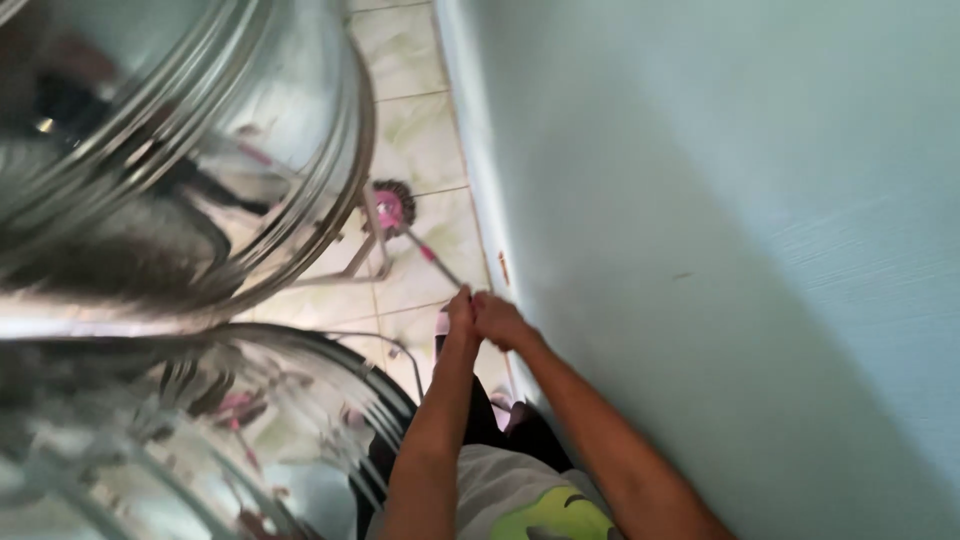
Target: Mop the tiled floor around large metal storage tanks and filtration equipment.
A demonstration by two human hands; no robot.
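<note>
I look down at a mop with a pink round head (390,207) resting on the pale tiled floor (420,150). Its thin metal handle (440,262) runs from the head back toward me. Both hands meet on the handle's near end: my left hand (460,308) and my right hand (498,318) are closed around it, side by side. The mop head lies beside the legs of a metal stand. My arms stretch forward over my dark trousers and white shirt.
Two large shiny steel vessels (150,150) fill the left side, one above the other (180,440), on a thin metal stand (360,255). A pale blue wall (720,220) runs close along the right. Only a narrow strip of floor lies between.
</note>
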